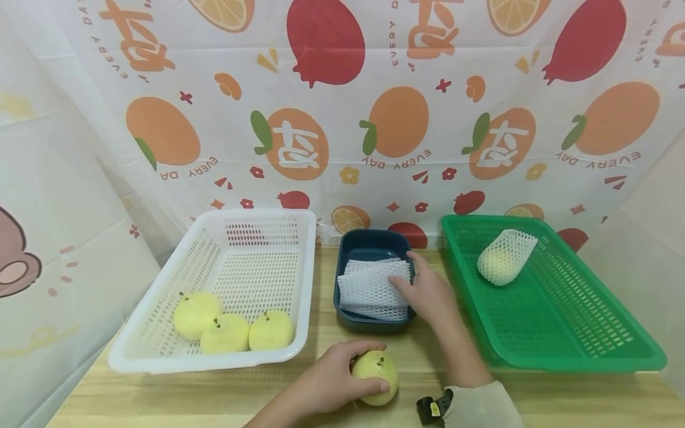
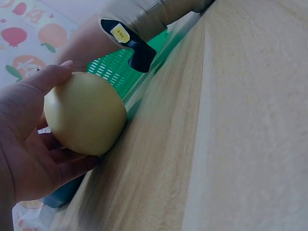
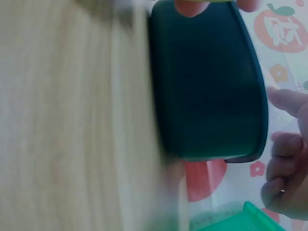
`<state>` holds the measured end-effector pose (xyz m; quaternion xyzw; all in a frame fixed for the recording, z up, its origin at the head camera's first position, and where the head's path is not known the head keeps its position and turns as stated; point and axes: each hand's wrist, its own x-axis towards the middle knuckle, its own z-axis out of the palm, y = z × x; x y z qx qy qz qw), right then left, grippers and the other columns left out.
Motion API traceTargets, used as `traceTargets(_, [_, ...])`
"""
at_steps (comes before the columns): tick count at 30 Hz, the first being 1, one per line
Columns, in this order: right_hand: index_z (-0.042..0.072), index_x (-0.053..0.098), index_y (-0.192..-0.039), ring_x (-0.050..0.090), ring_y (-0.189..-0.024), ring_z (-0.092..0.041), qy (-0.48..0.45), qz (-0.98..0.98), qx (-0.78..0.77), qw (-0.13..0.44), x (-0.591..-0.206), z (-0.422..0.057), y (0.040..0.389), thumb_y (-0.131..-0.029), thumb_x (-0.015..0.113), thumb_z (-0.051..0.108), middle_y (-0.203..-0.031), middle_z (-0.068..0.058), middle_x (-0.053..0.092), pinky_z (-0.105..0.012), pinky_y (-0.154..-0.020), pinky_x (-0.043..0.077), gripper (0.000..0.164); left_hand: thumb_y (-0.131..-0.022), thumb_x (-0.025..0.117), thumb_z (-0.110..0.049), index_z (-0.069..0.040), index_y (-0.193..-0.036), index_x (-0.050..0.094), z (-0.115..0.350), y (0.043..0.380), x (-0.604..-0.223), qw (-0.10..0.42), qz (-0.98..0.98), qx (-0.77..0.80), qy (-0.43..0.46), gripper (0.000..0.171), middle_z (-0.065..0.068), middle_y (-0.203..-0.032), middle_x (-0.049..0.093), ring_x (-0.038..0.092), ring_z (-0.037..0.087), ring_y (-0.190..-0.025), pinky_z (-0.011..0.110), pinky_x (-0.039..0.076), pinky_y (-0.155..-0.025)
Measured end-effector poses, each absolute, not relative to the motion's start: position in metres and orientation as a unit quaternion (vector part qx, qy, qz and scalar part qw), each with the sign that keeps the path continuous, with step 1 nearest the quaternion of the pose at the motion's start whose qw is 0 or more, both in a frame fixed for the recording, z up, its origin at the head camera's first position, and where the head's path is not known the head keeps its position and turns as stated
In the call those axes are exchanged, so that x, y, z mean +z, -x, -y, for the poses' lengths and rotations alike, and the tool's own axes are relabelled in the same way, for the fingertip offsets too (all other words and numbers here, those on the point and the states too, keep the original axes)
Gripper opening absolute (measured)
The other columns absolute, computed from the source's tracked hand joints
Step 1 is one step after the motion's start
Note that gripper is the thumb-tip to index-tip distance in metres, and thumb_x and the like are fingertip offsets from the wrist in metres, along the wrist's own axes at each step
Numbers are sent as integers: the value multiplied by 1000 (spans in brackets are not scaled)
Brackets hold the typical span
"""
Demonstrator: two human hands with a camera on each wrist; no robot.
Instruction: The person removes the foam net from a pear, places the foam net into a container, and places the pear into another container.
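On the wooden table, my left hand (image 1: 345, 377) holds a round pale-yellow pear (image 1: 377, 374), its thumb across the near side. The left wrist view shows the same pear (image 2: 86, 113) with the fingers around it. My right hand (image 1: 428, 291) reaches over the right rim of a dark blue bin (image 1: 369, 238). Its thumb overlaps the white foam net sleeves (image 1: 371, 288) stacked flat inside. From the right wrist, the right hand (image 3: 288, 149) appears beside the bin's rim, index finger extended and the other fingers loosely bent.
A white basket (image 1: 307, 279) on the left holds three yellow pears (image 1: 227, 333). In the green basket (image 1: 535, 356) on the right lies a pear in a foam net sleeve (image 1: 503, 258). A fruit-printed cloth (image 1: 342, 125) hangs behind the table (image 1: 214, 395).
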<state>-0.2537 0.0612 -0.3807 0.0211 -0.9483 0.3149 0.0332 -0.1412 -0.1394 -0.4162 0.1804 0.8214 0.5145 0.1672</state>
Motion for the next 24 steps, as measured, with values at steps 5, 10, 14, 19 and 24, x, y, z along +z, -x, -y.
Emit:
traceTargets(5, [17, 59, -132, 50, -65, -20, -91, 922, 343, 152, -375, -56, 247, -88, 74, 32, -76, -5, 55, -29, -55, 42, 48, -82, 76, -45, -15, -132, 62, 140, 141, -416, 169, -823, 513, -178, 60, -2, -123, 65, 57, 9, -99, 23, 48, -81])
traceTargets(10, [15, 73, -111, 57, -101, -23, -213, 912, 295, 189, -375, -50, 243, -84, 78, 13, -107, -4, 64, -40, -85, 54, 28, -82, 77, -43, -14, -131, 62, 140, 140, -414, 162, -823, 513, -185, 59, 0, -123, 65, 57, 8, -98, 23, 48, -79])
traceTargets(14, [15, 76, -108, 57, -115, -28, -260, 914, 259, 173, -377, -50, 242, -83, 78, 8, -121, -4, 68, -48, -100, 48, 26, -82, 77, -43, -14, -131, 62, 139, 140, -414, 157, -824, 511, -190, 59, 0, -123, 65, 57, 7, -99, 23, 48, -80])
traceTargets(19, [17, 72, -118, 49, -131, -32, -257, 929, 238, 118, -379, -51, 242, -87, 76, 18, -134, -4, 63, -57, -109, 36, 32, -82, 77, -43, -14, -132, 62, 139, 139, -413, 157, -824, 510, -191, 59, 0, -123, 65, 57, 7, -99, 23, 48, -81])
traceTargets(24, [20, 66, -129, 37, -141, -37, -244, 942, 222, 59, -382, -50, 244, -89, 73, 30, -148, -4, 50, -66, -109, 29, 42, -82, 77, -42, -14, -132, 62, 139, 139, -413, 158, -823, 511, -189, 59, 1, -122, 65, 57, 7, -96, 23, 48, -78])
